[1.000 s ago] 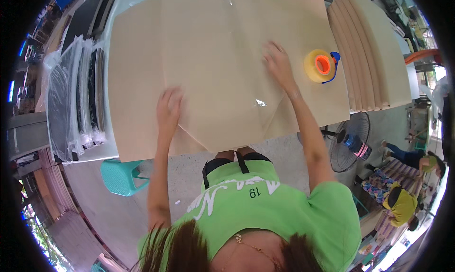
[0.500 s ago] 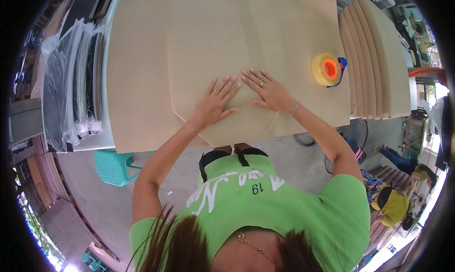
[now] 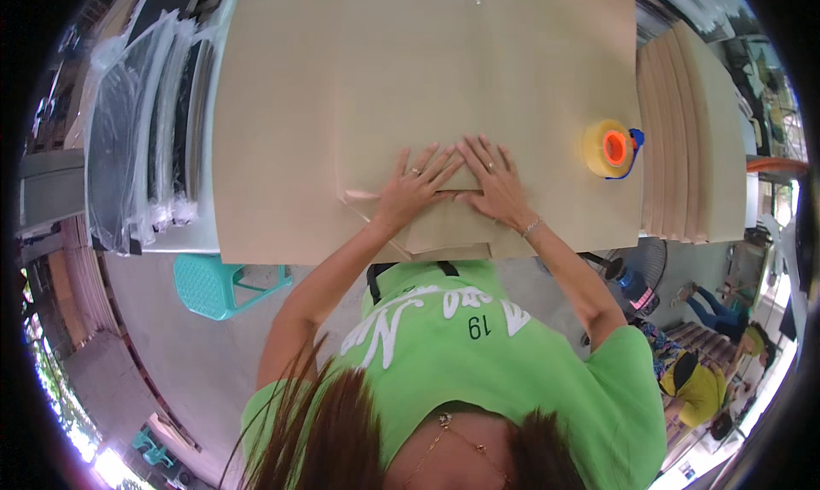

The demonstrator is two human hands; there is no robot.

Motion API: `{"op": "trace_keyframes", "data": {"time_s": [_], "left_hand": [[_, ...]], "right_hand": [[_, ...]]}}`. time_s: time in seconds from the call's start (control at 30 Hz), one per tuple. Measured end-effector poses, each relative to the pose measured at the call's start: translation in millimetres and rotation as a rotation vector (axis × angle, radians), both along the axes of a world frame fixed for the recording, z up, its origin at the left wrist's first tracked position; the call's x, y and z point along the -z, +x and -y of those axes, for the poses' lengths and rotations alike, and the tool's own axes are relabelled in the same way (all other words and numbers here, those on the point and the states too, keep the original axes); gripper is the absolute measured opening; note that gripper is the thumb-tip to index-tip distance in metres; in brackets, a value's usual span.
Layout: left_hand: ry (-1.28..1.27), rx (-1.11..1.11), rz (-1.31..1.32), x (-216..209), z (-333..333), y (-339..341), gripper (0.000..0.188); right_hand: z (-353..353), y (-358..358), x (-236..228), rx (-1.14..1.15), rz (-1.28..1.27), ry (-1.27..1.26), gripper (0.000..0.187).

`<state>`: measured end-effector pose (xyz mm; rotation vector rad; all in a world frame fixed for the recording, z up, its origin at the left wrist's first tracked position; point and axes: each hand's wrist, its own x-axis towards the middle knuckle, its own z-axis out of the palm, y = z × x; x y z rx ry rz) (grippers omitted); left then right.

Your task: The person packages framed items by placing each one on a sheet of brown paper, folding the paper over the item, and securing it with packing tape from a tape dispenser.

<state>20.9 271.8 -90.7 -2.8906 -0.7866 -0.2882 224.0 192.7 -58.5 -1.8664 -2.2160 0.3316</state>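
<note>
A wide sheet of brown kraft paper or thin cardboard (image 3: 282, 105) covers the table in front of me. My left hand (image 3: 417, 189) lies on it palm down, fingers stretched out, close to the near edge. Beside it, my right hand (image 3: 495, 187) also lies flat with fingers spread, and the fingertips of both nearly meet. Under and just in front of my palms is a folded flap (image 3: 448, 232), its slanted crease running to the near edge. A narrow dark gap shows between my thumbs. What lies beneath the sheet is hidden.
A tape roll in a dispenser (image 3: 595, 150) sits on the sheet at right. Folded brown boards (image 3: 713, 140) are stacked beyond it. Plastic-wrapped dark panels (image 3: 128, 148) stand at left. Below the table are a green stool (image 3: 207, 287) and a fan (image 3: 647, 264); people sit at lower right.
My hands remain flat but have come nearer the front edge of the sheet. The flap beneath them now shows a sharper fold and a dark gap. The whole view has shifted slightly right.
</note>
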Motion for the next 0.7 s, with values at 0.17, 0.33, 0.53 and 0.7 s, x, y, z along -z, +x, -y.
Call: {"op": "trace_keyframes", "data": {"time_s": [0.17, 0.33, 0.53, 0.7], "left_hand": [[-0.226, -0.097, 0.09, 6.4, -20.3, -66.2, 0.081], [-0.432, -0.407, 0.157, 4.3, -35.2, -153.2, 0.082], [-0.675, -0.801, 0.628, -24.3, -14.4, -111.8, 0.059], [-0.787, -0.256, 0.566, 46.4, 27.5, -145.3, 0.052]], "right_hand": [[-7.9, -6.2, 3.7, 0.019, 0.082, -0.045, 0.089], [-8.9, -11.0, 0.5, 0.03, 0.077, -0.048, 0.09], [-8.0, -8.7, 2.8, 0.054, 0.096, -0.075, 0.091], [-10.6, -10.9, -2.5, 0.037, 0.091, -0.089, 0.091]]}}
